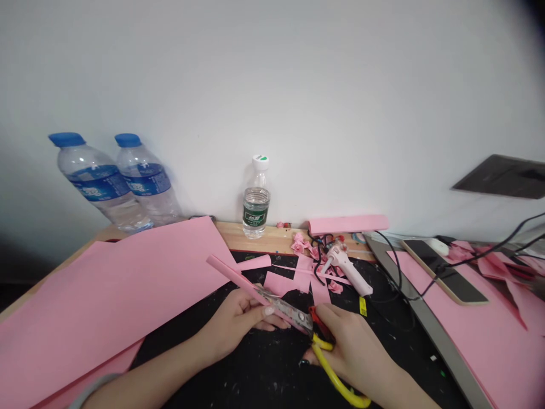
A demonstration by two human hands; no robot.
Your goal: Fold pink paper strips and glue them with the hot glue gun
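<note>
While the left hand [232,321] pinches a pink paper strip [225,270] over a black mat [255,375] and the right hand [351,343] grasps scissors [296,317] set along it, I'd keep the strip taut — and cut slowly. Behind runs a white wall [319,102]; before it, a wooden counter [279,241] bears three bottles [256,199] — and a glue gun [351,272].

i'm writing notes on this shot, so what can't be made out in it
Head view:
- left hand: some fingers partly hidden behind the pink strip
- scissors: handles partly covered by the right hand
- large pink sheet: cut off by the left edge
- white-capped bottle: label's fine print too small to read
</note>
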